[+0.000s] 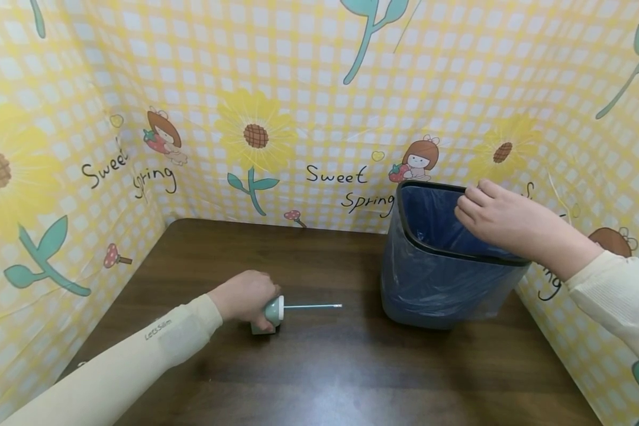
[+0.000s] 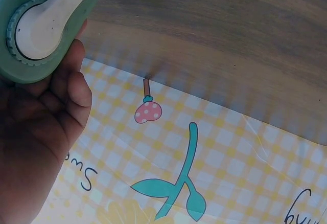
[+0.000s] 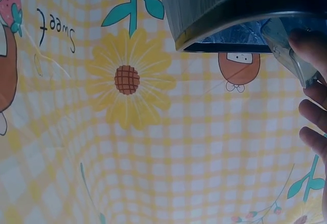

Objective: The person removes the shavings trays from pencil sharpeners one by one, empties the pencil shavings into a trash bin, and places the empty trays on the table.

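Head view evenly bright, pale glare on the near tabletop (image 1: 346, 378), soft shadow beside the bin (image 1: 420, 284), wide-angle stretch toward the edges — wrist views dimmer, softer, left hand (image 2: 43, 137) shaded, right hand (image 3: 317, 114) dark against brighter patterned backdrop (image 3: 225, 137).

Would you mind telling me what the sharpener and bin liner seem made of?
Sharpener: likely hard plastic, smooth and satin, from its clean colours and rounded, moulded edges. Bin liner: probably thin, shiny plastic film, given its creases and highlights.
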Action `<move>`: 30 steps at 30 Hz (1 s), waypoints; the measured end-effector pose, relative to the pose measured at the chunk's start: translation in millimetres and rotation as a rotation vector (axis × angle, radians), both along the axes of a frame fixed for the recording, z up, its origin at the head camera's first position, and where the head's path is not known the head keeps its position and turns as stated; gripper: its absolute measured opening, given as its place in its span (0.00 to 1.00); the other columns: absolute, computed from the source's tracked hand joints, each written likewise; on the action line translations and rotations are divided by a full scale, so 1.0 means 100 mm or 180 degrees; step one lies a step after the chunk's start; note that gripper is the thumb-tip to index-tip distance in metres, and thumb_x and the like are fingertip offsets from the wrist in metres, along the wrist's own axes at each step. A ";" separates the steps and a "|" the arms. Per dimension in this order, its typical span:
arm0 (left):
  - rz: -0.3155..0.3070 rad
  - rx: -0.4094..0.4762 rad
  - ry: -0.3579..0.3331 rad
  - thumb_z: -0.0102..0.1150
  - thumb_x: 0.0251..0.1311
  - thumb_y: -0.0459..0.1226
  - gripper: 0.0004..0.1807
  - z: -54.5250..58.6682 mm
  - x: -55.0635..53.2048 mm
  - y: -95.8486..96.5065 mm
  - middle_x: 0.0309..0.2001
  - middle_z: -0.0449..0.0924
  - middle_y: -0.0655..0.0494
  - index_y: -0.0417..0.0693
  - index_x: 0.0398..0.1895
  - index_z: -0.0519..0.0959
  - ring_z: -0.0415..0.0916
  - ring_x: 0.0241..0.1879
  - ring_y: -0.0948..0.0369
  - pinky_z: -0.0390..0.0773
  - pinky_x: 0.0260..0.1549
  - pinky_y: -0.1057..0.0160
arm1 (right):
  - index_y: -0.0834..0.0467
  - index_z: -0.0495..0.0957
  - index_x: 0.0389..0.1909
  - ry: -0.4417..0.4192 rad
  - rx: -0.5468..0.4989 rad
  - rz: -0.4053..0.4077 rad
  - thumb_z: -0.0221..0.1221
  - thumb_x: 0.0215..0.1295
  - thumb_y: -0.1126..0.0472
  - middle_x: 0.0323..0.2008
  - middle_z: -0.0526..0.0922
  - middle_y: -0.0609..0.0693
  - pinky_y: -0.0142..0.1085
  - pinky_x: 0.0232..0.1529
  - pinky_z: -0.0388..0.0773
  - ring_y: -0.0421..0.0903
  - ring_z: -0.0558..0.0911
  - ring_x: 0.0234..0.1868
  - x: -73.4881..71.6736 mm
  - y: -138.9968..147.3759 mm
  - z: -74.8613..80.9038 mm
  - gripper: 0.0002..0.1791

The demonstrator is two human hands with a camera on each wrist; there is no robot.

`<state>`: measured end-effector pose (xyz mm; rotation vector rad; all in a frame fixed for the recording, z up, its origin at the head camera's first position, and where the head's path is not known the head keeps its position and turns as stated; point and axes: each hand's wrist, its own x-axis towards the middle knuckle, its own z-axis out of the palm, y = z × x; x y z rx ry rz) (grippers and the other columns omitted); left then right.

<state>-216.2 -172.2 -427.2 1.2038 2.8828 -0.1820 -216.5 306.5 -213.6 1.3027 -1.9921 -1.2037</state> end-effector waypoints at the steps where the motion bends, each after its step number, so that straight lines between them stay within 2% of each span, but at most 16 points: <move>1: -0.0005 0.0005 0.0003 0.77 0.40 0.64 0.29 0.00 0.00 0.00 0.27 0.82 0.64 0.52 0.33 0.83 0.76 0.28 0.65 0.82 0.33 0.61 | 0.72 0.74 0.48 0.0006 0.0004 0.0009 0.63 0.64 0.71 0.40 0.74 0.66 0.53 0.53 0.71 0.63 0.72 0.43 0.00 0.00 0.00 0.14; 3: -0.0012 0.0014 0.0002 0.77 0.40 0.64 0.29 0.01 0.00 0.00 0.27 0.82 0.64 0.52 0.33 0.83 0.76 0.28 0.65 0.82 0.33 0.61 | 0.72 0.74 0.47 0.0028 0.0000 0.0073 0.48 0.74 0.73 0.39 0.73 0.65 0.53 0.50 0.70 0.62 0.72 0.41 0.00 0.00 0.00 0.08; 5: -0.0005 0.0011 0.0006 0.77 0.40 0.64 0.29 0.01 0.00 0.00 0.27 0.82 0.65 0.52 0.34 0.83 0.76 0.28 0.65 0.82 0.33 0.62 | 0.72 0.73 0.45 0.0077 0.0003 0.0158 0.30 0.79 0.74 0.37 0.72 0.64 0.51 0.48 0.69 0.61 0.71 0.40 -0.01 -0.01 0.01 0.20; 7: -0.0003 0.0014 0.0013 0.77 0.40 0.64 0.29 0.01 0.00 0.00 0.27 0.82 0.65 0.52 0.34 0.83 0.76 0.28 0.65 0.82 0.33 0.61 | 0.71 0.73 0.44 0.0151 0.0024 0.0238 0.14 0.78 0.74 0.36 0.72 0.64 0.51 0.48 0.69 0.61 0.71 0.39 -0.01 -0.03 0.01 0.33; 8: -0.0002 0.0016 0.0020 0.77 0.40 0.64 0.29 0.01 0.00 0.00 0.27 0.82 0.64 0.52 0.34 0.83 0.76 0.28 0.65 0.82 0.33 0.61 | 0.71 0.73 0.43 0.0174 0.0030 0.0273 0.10 0.77 0.74 0.35 0.72 0.63 0.51 0.49 0.70 0.61 0.71 0.39 -0.02 -0.04 0.01 0.36; 11: -0.0011 0.0021 0.0045 0.77 0.40 0.64 0.29 0.01 0.00 0.01 0.27 0.82 0.64 0.52 0.34 0.83 0.76 0.28 0.65 0.82 0.33 0.61 | 0.72 0.73 0.41 0.0197 0.0068 0.0312 0.19 0.78 0.76 0.35 0.72 0.64 0.52 0.50 0.71 0.61 0.72 0.39 -0.02 -0.07 0.00 0.29; 13: -0.0015 0.0029 0.0038 0.78 0.40 0.63 0.29 0.01 0.01 0.01 0.27 0.81 0.64 0.52 0.34 0.83 0.76 0.28 0.64 0.82 0.33 0.61 | 0.72 0.73 0.42 0.0204 0.0086 0.0307 0.21 0.78 0.76 0.36 0.73 0.64 0.52 0.52 0.72 0.61 0.73 0.40 -0.02 -0.07 -0.01 0.27; 15: -0.0019 0.0030 0.0033 0.78 0.40 0.63 0.29 0.01 0.01 0.01 0.27 0.81 0.64 0.52 0.34 0.83 0.76 0.28 0.64 0.82 0.32 0.61 | 0.72 0.73 0.42 0.0210 0.0090 0.0296 0.19 0.78 0.76 0.36 0.73 0.64 0.52 0.51 0.71 0.61 0.72 0.40 -0.02 -0.07 0.00 0.29; 18: -0.0002 0.0038 0.0016 0.78 0.40 0.63 0.29 0.01 0.03 0.01 0.27 0.81 0.64 0.52 0.34 0.83 0.76 0.28 0.64 0.82 0.33 0.61 | 0.72 0.74 0.43 0.0247 0.0105 0.0261 0.09 0.76 0.74 0.36 0.73 0.64 0.51 0.51 0.70 0.61 0.72 0.41 -0.02 -0.05 0.00 0.37; 19: 0.0005 0.0036 0.0019 0.78 0.40 0.63 0.29 0.01 0.03 0.01 0.28 0.81 0.64 0.52 0.34 0.83 0.76 0.28 0.64 0.82 0.33 0.60 | 0.72 0.74 0.43 0.0243 0.0118 0.0246 0.12 0.77 0.74 0.36 0.73 0.64 0.51 0.51 0.70 0.61 0.72 0.41 -0.02 -0.04 0.00 0.35; 21: 0.0013 0.0040 0.0023 0.78 0.40 0.63 0.29 0.01 0.03 0.01 0.28 0.82 0.64 0.52 0.35 0.83 0.77 0.29 0.64 0.82 0.33 0.60 | 0.71 0.74 0.44 0.0233 0.0165 0.0208 0.27 0.80 0.75 0.37 0.73 0.64 0.52 0.53 0.71 0.62 0.73 0.42 -0.02 -0.04 0.00 0.23; 23: 0.0010 0.0043 0.0028 0.78 0.39 0.63 0.29 0.01 0.03 0.01 0.28 0.82 0.64 0.51 0.34 0.83 0.77 0.28 0.64 0.82 0.33 0.60 | 0.71 0.75 0.45 0.0222 0.0229 0.0164 0.44 0.76 0.73 0.38 0.74 0.64 0.53 0.55 0.71 0.62 0.73 0.43 -0.02 -0.03 0.00 0.10; 24: 0.0005 0.0043 0.0030 0.78 0.39 0.63 0.29 0.01 0.04 0.01 0.28 0.82 0.64 0.51 0.34 0.83 0.77 0.28 0.64 0.82 0.33 0.60 | 0.71 0.75 0.46 0.0213 0.0256 0.0151 0.52 0.72 0.71 0.39 0.75 0.64 0.53 0.56 0.72 0.62 0.73 0.43 -0.02 -0.04 -0.01 0.07; 26: -0.0008 0.0040 0.0047 0.78 0.39 0.63 0.29 0.02 0.04 0.01 0.27 0.82 0.63 0.51 0.34 0.83 0.77 0.28 0.64 0.82 0.33 0.60 | 0.70 0.75 0.46 0.0200 0.0288 0.0137 0.63 0.64 0.67 0.39 0.75 0.64 0.54 0.57 0.72 0.62 0.74 0.44 -0.02 -0.03 -0.01 0.14; 30: -0.0014 0.0036 0.0061 0.78 0.39 0.63 0.29 0.01 0.03 0.01 0.27 0.82 0.63 0.51 0.34 0.83 0.77 0.28 0.64 0.82 0.33 0.60 | 0.71 0.75 0.46 0.0212 0.0319 0.0137 0.63 0.63 0.67 0.40 0.75 0.65 0.55 0.57 0.72 0.62 0.73 0.43 -0.01 -0.04 -0.01 0.15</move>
